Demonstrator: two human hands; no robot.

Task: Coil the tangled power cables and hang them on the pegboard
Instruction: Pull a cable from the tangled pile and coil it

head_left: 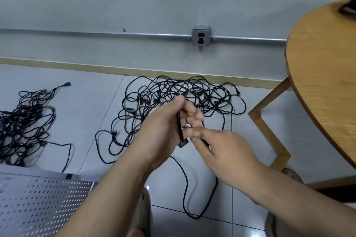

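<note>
Two hands on one cable (180, 127): my left hand (163, 131) curls round it just above the plug (183, 143), anchoring the start of a coil, while my right hand (225, 148) pinches the slack beside it, ready to feed a loop. Its tail droops to the floor (86, 106); the main tangle (173, 98) lies by the wall (96, 5), another heap (25, 121) sits left, the pegboard (38, 204) is close by. No readable writing anywhere

Fingers (193, 114) of your left hand (163, 132) were motion-blurred. Your right hand (221, 150) hid part of the cable (180, 129) passing beneath it. The left edge cropped 1 cable pile (25, 121); the right edge cropped the round table (323, 82) and a dark, unidentifiable object (347, 8).
</note>
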